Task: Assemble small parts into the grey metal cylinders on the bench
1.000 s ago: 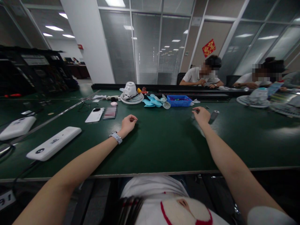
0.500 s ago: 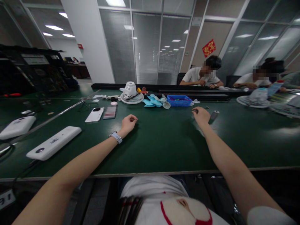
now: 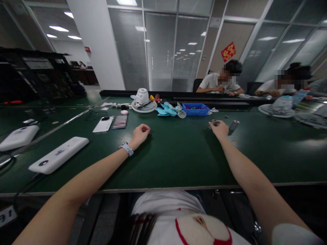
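Observation:
My left hand (image 3: 140, 134) rests above the green table with fingers curled and thumb and forefinger together; whether anything small is between them is hidden. Further right, my right hand (image 3: 220, 129) is closed at the table surface around a small grey object (image 3: 215, 121), mostly covered by the fingers. Just right of that hand lies a small grey cylinder (image 3: 234, 125), not touched. A blue tray (image 3: 195, 109) with small parts stands beyond my right hand. Left of the tray are light-blue fan blades (image 3: 167, 109) and a white fan head with its round grille (image 3: 144, 106).
A white phone (image 3: 103, 124), a pixelated flat item (image 3: 120, 121) and a pink round thing (image 3: 124, 112) lie beyond my left hand. At left is a long white device (image 3: 59, 155) with a cable. Co-workers (image 3: 221, 82) sit across the table, behind black rails (image 3: 214, 104).
My right hand has turned slightly and its fingers have shifted, so the grey object in them now shows. My left hand has hardly moved.

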### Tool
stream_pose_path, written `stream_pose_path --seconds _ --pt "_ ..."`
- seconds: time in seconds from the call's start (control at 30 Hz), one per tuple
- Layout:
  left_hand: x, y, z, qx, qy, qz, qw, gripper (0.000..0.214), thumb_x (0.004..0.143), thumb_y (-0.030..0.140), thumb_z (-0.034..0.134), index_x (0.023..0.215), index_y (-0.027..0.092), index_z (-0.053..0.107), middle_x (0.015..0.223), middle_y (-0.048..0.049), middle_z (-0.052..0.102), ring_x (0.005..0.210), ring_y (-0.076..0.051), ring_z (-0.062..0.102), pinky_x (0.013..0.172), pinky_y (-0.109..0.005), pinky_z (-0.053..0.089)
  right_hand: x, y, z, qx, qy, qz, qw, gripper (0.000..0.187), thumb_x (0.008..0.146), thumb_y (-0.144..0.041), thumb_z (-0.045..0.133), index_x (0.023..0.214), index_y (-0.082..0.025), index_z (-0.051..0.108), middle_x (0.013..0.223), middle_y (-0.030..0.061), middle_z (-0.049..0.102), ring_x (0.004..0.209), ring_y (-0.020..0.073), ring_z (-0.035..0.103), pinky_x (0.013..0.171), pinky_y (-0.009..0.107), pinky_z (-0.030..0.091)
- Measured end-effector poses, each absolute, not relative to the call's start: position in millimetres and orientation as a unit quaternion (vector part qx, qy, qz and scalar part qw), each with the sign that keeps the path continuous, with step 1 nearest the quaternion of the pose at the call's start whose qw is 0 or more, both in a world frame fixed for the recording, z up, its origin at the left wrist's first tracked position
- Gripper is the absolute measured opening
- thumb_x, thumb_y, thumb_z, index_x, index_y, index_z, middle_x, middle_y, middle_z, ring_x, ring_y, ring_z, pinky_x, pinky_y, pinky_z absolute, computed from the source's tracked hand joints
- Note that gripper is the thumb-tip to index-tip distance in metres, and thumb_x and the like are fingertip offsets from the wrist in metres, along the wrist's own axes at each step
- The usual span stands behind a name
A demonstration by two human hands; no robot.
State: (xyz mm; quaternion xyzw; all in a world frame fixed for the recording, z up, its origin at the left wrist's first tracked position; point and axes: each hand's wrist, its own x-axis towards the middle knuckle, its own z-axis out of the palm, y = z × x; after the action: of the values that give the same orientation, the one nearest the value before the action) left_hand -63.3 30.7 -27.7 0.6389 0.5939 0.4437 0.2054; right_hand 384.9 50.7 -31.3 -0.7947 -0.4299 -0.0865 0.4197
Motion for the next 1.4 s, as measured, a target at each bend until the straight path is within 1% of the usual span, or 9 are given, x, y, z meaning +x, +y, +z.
stream_pose_path --seconds 0.13,0.23,0.43,0.6,0.77,0.87,1.0,1.27,1.4 --pt "-58.4 22.7 -23.3 0.671 0.554 0.444 0.215 0.020 0.080 0.034 0.066 0.095 0.021 0.069 0.098 -0.0054 0.074 0.086 -0.019 0.067 0.077 -0.030 0.052 352.6 48.8 -23.5 -0.769 -0.463 -0.056 0.437 0.045 0.076 -0.050 0.072 0.107 -0.017 0.071 0.096 0.0143 0.075 0.095 0.0302 0.070 0.084 0.043 0.053" --pt "-52.6 16.4 -21.2 0.710 0.515 0.434 0.208 0.032 0.084 0.045 0.063 0.104 0.022 0.071 0.105 -0.0067 0.074 0.092 -0.020 0.066 0.078 -0.030 0.052 301.2 42.5 -20.1 -0.688 -0.563 0.016 0.458 0.048 0.077 -0.052 0.073 0.112 -0.019 0.069 0.096 0.0102 0.076 0.090 0.0253 0.071 0.082 0.039 0.055" --pt "-37.1 1.6 -15.4 0.757 0.454 0.419 0.211 0.038 0.088 0.048 0.060 0.117 0.026 0.071 0.120 -0.0059 0.070 0.105 -0.021 0.063 0.083 -0.030 0.051 196.6 8.4 -25.1 -0.497 -0.715 0.161 0.465 0.042 0.074 -0.049 0.077 0.107 -0.024 0.070 0.096 0.0045 0.076 0.087 0.0209 0.072 0.082 0.036 0.058" --pt "-27.4 -1.1 -17.2 0.770 0.425 0.420 0.224 0.033 0.090 0.046 0.058 0.113 0.027 0.073 0.118 -0.0052 0.070 0.110 -0.022 0.061 0.084 -0.030 0.051 163.7 -12.3 -29.7 -0.452 -0.738 0.219 0.451 0.036 0.073 -0.040 0.080 0.105 -0.026 0.070 0.092 0.0013 0.076 0.086 0.0217 0.073 0.080 0.036 0.059" --pt "-26.1 5.0 -20.7 0.766 0.415 0.438 0.223 0.028 0.088 0.045 0.061 0.102 0.027 0.078 0.111 -0.0062 0.072 0.108 -0.022 0.063 0.084 -0.031 0.052 163.0 -12.7 -32.8 -0.446 -0.734 0.237 0.453 0.040 0.072 -0.045 0.080 0.105 -0.026 0.069 0.093 0.0021 0.076 0.086 0.0221 0.073 0.081 0.036 0.059" --pt "-26.4 4.4 -17.5 0.762 0.422 0.440 0.218 0.027 0.086 0.045 0.064 0.100 0.027 0.079 0.114 -0.0066 0.070 0.109 -0.023 0.063 0.083 -0.033 0.052 163.3 -12.5 -34.0 -0.442 -0.734 0.243 0.454 0.042 0.072 -0.047 0.079 0.105 -0.024 0.068 0.093 0.0027 0.076 0.087 0.0219 0.073 0.080 0.036 0.058" --pt "-24.3 1.0 -11.7 0.771 0.425 0.425 0.210 0.027 0.085 0.045 0.065 0.100 0.028 0.079 0.117 -0.0059 0.069 0.111 -0.024 0.062 0.090 -0.035 0.051 162.1 -13.6 -34.2 -0.443 -0.730 0.244 0.459 0.040 0.073 -0.047 0.079 0.104 -0.025 0.067 0.090 0.0013 0.075 0.085 0.0209 0.073 0.078 0.034 0.058" --pt "-15.8 -2.1 -3.1 0.779 0.427 0.432 0.152 0.022 0.088 0.039 0.062 0.093 0.025 0.078 0.099 -0.0039 0.075 0.100 -0.022 0.063 0.093 -0.035 0.046 162.8 -13.2 -33.8 -0.445 -0.743 0.223 0.447 0.041 0.075 -0.045 0.077 0.108 -0.024 0.066 0.087 0.0014 0.074 0.079 0.0200 0.072 0.073 0.033 0.057" --pt "-22.6 3.8 3.0 0.752 0.439 0.474 0.132 0.022 0.088 0.039 0.063 0.094 0.024 0.078 0.099 -0.0046 0.075 0.099 -0.021 0.064 0.092 -0.034 0.047 162.2 -12.9 -33.9 -0.447 -0.740 0.229 0.447 0.043 0.073 -0.047 0.078 0.108 -0.024 0.066 0.088 0.0014 0.075 0.080 0.0192 0.072 0.075 0.033 0.057"
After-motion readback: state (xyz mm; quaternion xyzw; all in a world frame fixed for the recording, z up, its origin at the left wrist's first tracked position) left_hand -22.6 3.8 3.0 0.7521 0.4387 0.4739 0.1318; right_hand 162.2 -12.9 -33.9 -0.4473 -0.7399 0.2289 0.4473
